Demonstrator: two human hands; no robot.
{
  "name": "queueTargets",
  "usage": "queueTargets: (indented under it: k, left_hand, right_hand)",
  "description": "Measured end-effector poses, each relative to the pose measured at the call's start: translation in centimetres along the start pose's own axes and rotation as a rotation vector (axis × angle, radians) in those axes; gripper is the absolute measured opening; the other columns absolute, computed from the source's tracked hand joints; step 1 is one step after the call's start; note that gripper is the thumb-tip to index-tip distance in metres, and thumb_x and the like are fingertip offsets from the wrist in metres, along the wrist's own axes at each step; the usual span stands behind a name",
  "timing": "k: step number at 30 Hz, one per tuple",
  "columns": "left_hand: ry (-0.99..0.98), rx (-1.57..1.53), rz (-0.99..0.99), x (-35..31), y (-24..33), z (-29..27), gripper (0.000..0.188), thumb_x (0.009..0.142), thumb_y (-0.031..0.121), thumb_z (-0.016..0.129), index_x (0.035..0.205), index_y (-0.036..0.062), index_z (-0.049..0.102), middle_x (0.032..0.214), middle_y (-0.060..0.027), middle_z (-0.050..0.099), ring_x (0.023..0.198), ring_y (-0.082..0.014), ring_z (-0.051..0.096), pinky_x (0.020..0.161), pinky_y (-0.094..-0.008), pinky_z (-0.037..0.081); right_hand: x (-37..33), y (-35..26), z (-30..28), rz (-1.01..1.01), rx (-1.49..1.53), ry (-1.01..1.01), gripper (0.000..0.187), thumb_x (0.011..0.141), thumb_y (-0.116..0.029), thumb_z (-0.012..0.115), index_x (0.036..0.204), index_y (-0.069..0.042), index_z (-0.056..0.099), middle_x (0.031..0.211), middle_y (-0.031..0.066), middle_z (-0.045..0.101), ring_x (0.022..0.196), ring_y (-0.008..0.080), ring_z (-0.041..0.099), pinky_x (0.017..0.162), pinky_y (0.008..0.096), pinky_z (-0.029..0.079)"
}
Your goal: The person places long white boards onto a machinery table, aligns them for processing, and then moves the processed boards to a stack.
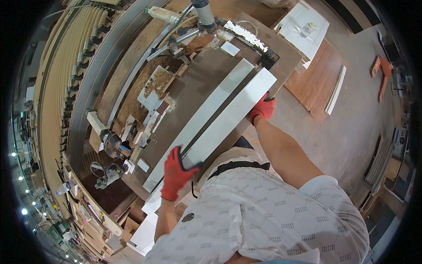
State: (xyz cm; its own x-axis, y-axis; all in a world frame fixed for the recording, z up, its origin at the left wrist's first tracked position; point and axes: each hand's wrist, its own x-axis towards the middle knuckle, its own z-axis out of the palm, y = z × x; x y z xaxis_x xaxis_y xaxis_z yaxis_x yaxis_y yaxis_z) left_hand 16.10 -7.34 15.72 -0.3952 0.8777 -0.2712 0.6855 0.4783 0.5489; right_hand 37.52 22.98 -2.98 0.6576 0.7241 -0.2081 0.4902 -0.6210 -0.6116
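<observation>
Two long white boards lie side by side at a slant on a brown worktable [193, 83], with a dark narrow gap between them. My left hand [178, 174], in a red glove with dark fingertips, spans the nearer white board [233, 110] toward its lower left end. Its fingers reach the far edge and its thumb lies by the near edge. At the upper right end, my gloved right hand [263, 108] is closed on the near edge of the same board; some of its fingers are hidden. The farther white board [211, 99] is touched by neither hand's palm.
Behind the boards stand clamps, a motor [112, 143], a grey cylinder [203, 13] and sawdust [162, 81]. Small white blocks [230, 49] lie on the table. Right of it are a white cabinet [303, 31], a brown panel [318, 79] and a red-orange metal piece [383, 77] on the floor.
</observation>
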Motion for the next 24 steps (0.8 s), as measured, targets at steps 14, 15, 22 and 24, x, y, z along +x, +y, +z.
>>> queueTargets:
  k: [14, 15, 22, 24]
  left_hand:
    - [0.353, 0.052, -0.045, 3.6, -3.4, -0.5, 0.071, 0.068, 0.03, 0.085, 0.127, 0.0037, 0.056, 0.126, -0.0177, 0.054, 0.118, -0.0388, 0.051, 0.103, -0.0475, 0.039]
    - [0.346, 0.039, -0.051, 5.3, -4.7, -0.7, 0.071, 0.069, 0.031, 0.085, 0.128, 0.0036, 0.055, 0.126, -0.0179, 0.054, 0.118, -0.039, 0.051, 0.103, -0.0477, 0.04]
    - [0.434, 0.21, 0.003, 13.5, -13.1, 2.4, 0.073, 0.069, 0.042, 0.084, 0.128, 0.0087, 0.057, 0.133, -0.0181, 0.052, 0.121, -0.0381, 0.048, 0.101, -0.0532, 0.038]
    - [0.476, 0.336, -0.057, 14.9, -14.9, 2.9, 0.073, 0.066, 0.043, 0.084, 0.127, 0.0127, 0.058, 0.135, -0.0161, 0.051, 0.125, -0.0361, 0.046, 0.102, -0.0563, 0.033]
  right_hand:
    - [-0.7, -1.4, -1.5, 0.008, -0.007, -0.04, 0.056, 0.089, -0.05, 0.056, 0.12, -0.003, 0.057, 0.115, 0.0221, 0.066, 0.104, 0.0407, 0.063, 0.088, 0.0495, 0.05]
    - [-0.8, -1.4, -1.7, 0.004, 0.001, -0.052, 0.056, 0.089, -0.05, 0.055, 0.121, -0.003, 0.057, 0.116, 0.0221, 0.065, 0.104, 0.0407, 0.063, 0.088, 0.0496, 0.05]
    - [-0.5, -1.1, -1.2, -0.019, -0.009, -0.061, 0.058, 0.09, -0.049, 0.055, 0.126, -0.004, 0.054, 0.12, 0.0223, 0.063, 0.108, 0.0403, 0.062, 0.09, 0.0505, 0.049]
    - [-0.2, -0.6, -0.9, -0.021, -0.036, -0.041, 0.059, 0.09, -0.049, 0.056, 0.127, -0.005, 0.053, 0.122, 0.0223, 0.062, 0.11, 0.0399, 0.061, 0.091, 0.0502, 0.049]
